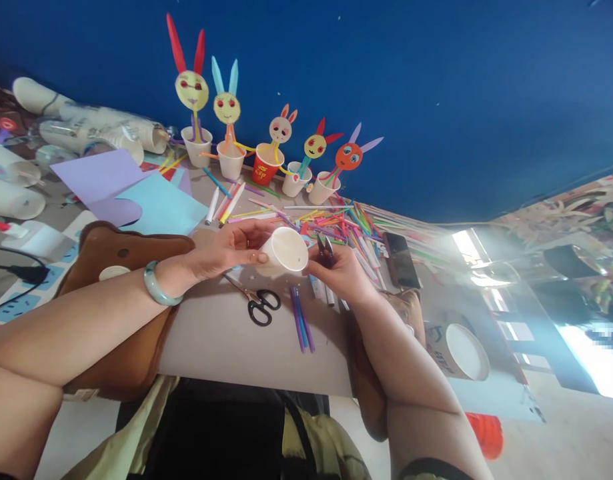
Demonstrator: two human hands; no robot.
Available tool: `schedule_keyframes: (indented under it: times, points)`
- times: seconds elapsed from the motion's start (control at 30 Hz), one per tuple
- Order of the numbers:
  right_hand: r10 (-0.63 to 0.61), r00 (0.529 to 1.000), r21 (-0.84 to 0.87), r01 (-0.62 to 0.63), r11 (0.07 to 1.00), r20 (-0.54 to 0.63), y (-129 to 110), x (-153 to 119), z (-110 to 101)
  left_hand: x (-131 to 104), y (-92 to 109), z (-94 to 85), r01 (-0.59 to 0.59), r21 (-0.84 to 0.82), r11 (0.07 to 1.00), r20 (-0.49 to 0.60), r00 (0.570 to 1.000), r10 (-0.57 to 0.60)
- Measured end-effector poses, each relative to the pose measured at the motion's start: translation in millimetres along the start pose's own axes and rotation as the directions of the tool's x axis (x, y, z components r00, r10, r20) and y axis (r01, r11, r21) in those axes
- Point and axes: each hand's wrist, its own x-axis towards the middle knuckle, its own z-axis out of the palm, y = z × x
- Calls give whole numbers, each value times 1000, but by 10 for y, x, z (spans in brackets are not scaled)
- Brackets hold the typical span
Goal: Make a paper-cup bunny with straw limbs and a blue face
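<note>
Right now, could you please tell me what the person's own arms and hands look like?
The left hand is ungloved, with a smooth, pale green bangle at the wrist and what looks like a thin ring on one finger. The right hand is ungloved too. Both forearms are bare; a dark band, perhaps a sleeve edge, crosses the right arm above the elbow.

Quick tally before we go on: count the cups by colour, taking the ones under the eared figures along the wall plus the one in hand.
White cups under eared figures: 4
Red cup under an eared figure: 1
Held white cup, in the left hand: 1
Total: 6 cups, 5 white and 1 red
</note>
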Motion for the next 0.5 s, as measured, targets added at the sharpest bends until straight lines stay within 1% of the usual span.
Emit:
schedule_keyframes:
  times: [0.17, 0.23, 0.3, 0.37, 0.43, 0.5]
  points:
    - [-41, 999, -24, 42, 999, 18, 5, -23, 6, 8, -37, -19, 73, -109, 991, -18, 997, -75]
    - [-73, 997, -41, 74, 996, 33, 12, -24, -5, 6, -25, -17, 109, -147, 983, -6, 994, -111]
    - [-90, 995, -53, 93, 994, 51, 11, -23, -27, -3, 1, -12, 151, -180, 972, 69, 988, -141]
    - [-95, 993, -55, 99, 994, 71, -3, -26, -55, -18, 23, -9, 200, -177, 964, 198, 966, -164]
    - [-101, 989, -53, 107, 993, 108, -27, -33, -78, -33, 28, -13, 216, -118, 969, 304, 937, -172]
    - [-119, 980, -58, 130, 990, 161, -53, -42, -91, -42, 20, -21, 179, -23, 984, 361, 919, -159]
